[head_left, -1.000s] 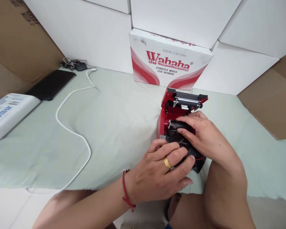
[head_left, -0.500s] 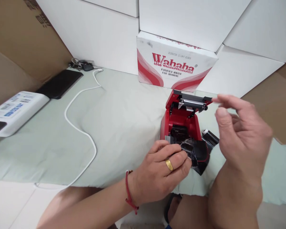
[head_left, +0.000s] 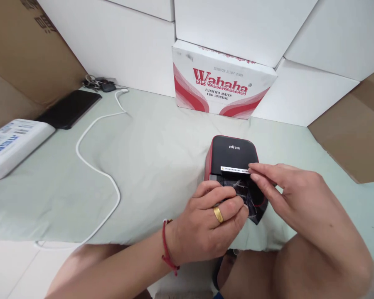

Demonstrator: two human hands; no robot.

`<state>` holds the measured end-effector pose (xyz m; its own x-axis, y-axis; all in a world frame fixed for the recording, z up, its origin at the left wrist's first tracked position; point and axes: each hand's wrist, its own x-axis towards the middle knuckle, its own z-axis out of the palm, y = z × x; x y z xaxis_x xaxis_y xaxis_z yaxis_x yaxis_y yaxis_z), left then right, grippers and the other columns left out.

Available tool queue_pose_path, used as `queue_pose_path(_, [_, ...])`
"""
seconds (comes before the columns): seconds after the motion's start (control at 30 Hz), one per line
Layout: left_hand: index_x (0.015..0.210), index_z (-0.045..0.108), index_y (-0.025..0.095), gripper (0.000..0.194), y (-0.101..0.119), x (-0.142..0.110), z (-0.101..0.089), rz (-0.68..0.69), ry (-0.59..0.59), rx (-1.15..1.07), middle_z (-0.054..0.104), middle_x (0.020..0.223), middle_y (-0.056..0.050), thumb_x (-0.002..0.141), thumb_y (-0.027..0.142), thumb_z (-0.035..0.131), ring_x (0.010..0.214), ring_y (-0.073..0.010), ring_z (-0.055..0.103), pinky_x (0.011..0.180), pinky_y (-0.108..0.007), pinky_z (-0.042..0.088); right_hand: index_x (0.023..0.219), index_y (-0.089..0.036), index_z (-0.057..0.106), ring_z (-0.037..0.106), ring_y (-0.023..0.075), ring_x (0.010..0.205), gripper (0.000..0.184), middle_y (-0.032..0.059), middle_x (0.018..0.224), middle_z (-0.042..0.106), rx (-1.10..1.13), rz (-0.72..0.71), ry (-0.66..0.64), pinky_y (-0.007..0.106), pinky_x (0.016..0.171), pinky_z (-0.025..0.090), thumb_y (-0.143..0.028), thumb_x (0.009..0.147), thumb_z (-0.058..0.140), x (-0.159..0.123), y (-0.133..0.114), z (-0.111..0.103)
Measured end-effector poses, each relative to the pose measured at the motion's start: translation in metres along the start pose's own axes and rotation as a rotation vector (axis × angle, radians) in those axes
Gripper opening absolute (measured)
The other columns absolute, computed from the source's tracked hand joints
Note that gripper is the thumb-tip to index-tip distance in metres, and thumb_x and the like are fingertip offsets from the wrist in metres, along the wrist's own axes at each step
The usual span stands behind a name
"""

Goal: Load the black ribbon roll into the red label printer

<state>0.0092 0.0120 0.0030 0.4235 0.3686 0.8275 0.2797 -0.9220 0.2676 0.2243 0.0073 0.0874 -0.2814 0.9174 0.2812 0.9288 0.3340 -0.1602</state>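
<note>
Near edge: the green-clothed surface (head_left: 152,166) stops just above the person's bare legs (head_left: 252,274), pale floor tiles (head_left: 12,265) showing at the lower left.
Left hand (head_left: 208,224): reaching in from the left, red cord (head_left: 166,249) on the wrist, gold ring (head_left: 218,214) on. Its grip is curled onto the black film (head_left: 237,187), but the thumb's tucked out of sight, so can't tell if it's a real pinch.
Right hand (head_left: 296,187): thumb and forefinger tips close together at the lid's front right corner. Can't tell if that grip is pinching or just touching, tbh.
Machine: little red and black printer (head_left: 209,160), right of center near the surface's front edge. Black lid (head_left: 233,151) is lowered, white sticker (head_left: 233,170) along its front edge, film bunched below that.
Elbow room: a wide stretch of cloth between printer and white cable (head_left: 107,174), plus a narrower strip behind the printer. The right forearm hangs over the right side.
Far left: white device (head_left: 21,145), dark phone (head_left: 70,109) against the cardboard (head_left: 25,54), then keys (head_left: 99,84).
Back edge: Wahaha carton (head_left: 221,83) up against white boxes (head_left: 127,45), more cardboard (head_left: 355,128) off right.
</note>
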Motion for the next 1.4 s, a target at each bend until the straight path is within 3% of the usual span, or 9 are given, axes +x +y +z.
queue_pose_path(0.1, [0.12,0.069,0.017,0.024,-0.005,0.003,-0.002,-0.044,0.054,0.013,0.084,0.105,-0.008,0.096,0.019,0.066,0.105,-0.0251,0.076,0.098,-0.043,0.052,0.121,-0.023,0.081,0.081,0.0224,0.077,0.033,0.0063,0.1,0.086,-0.029,-0.008,-0.048,0.034,0.066,0.059,-0.03,0.11,0.051,-0.005,-0.001,0.001])
queue_pose_path(0.3, [0.137,0.058,0.024,0.051,-0.025,0.006,-0.011,-0.387,-0.007,0.08,0.082,0.121,-0.006,0.095,-0.001,0.044,0.115,-0.0213,0.075,0.107,-0.042,0.053,0.116,-0.02,0.079,0.075,0.02,0.069,0.036,0.0052,0.087,0.082,-0.065,-0.059,-0.069,0.032,0.057,0.054,-0.024,0.11,0.044,-0.008,-0.001,0.0])
queue_pose_path(0.6, [0.12,0.066,0.022,0.048,-0.038,0.005,-0.012,-0.365,-0.048,0.069,0.083,0.103,-0.002,0.086,-0.003,0.043,0.097,-0.0198,0.078,0.087,-0.035,0.06,0.103,-0.021,0.077,0.073,0.0217,0.057,0.031,0.0056,0.08,0.082,-0.152,-0.075,-0.059,0.033,0.047,0.043,-0.019,0.107,0.046,-0.013,-0.005,0.009])
queue_pose_path(0.67, [0.119,0.067,0.022,0.046,-0.038,0.008,-0.013,-0.391,-0.028,0.014,0.083,0.101,-0.002,0.088,-0.002,0.044,0.094,-0.0192,0.078,0.086,-0.034,0.061,0.108,-0.02,0.078,0.075,0.0219,0.059,0.031,0.0044,0.079,0.082,-0.132,-0.079,-0.059,0.033,0.047,0.045,-0.018,0.107,0.047,-0.012,-0.003,0.007])
queue_pose_path(0.87, [0.122,0.07,0.023,0.033,-0.04,0.016,-0.017,-0.579,-0.022,-0.24,0.081,0.1,-0.003,0.094,0.01,0.058,0.094,-0.0201,0.076,0.086,-0.035,0.06,0.131,-0.023,0.076,0.081,0.0204,0.078,0.031,0.005,0.111,0.086,0.112,0.011,-0.055,0.034,0.065,0.062,-0.024,0.105,0.058,-0.01,0.012,0.003])
queue_pose_path(0.97, [0.131,0.067,0.025,0.038,-0.045,0.011,-0.016,-0.686,-0.008,-0.426,0.078,0.118,-0.007,0.093,0.018,0.066,0.116,-0.0241,0.073,0.105,-0.041,0.057,0.136,-0.025,0.073,0.076,0.0191,0.074,0.034,0.0052,0.111,0.084,0.245,0.049,-0.022,0.034,0.063,0.062,-0.026,0.103,0.063,-0.008,0.012,0.001])
queue_pose_path(1.1, [0.145,0.056,0.032,0.061,-0.053,0.002,-0.008,-0.843,0.036,-0.671,0.055,0.161,-0.009,0.087,0.023,0.075,0.157,-0.03,0.046,0.132,-0.056,0.036,0.129,-0.024,0.073,0.069,0.0183,0.078,0.027,0.0038,0.095,0.075,0.261,-0.018,0.022,0.03,0.062,0.058,-0.024,0.103,0.065,-0.007,0.006,-0.002])
queue_pose_path(1.27, [0.161,0.038,0.041,0.091,-0.059,-0.002,-0.007,-1.045,0.009,-0.869,0.035,0.178,-0.007,0.082,0.023,0.079,0.17,-0.0308,0.024,0.136,-0.065,0.023,0.126,-0.023,0.072,0.06,0.0121,0.059,0.025,-0.0027,0.08,0.069,0.238,-0.072,-0.063,0.026,0.05,0.046,-0.02,0.102,0.066,-0.009,-0.001,-0.004])
queue_pose_path(1.4, [0.166,0.03,0.047,0.1,-0.062,-0.002,-0.013,-1.053,-0.062,-0.849,0.026,0.182,-0.007,0.084,0.026,0.082,0.171,-0.0333,0.017,0.133,-0.07,0.024,0.125,-0.024,0.073,0.067,0.0132,0.065,0.026,-0.0013,0.086,0.075,0.274,-0.092,-0.128,0.027,0.055,0.051,-0.019,0.104,0.06,-0.012,-0.004,-0.002])
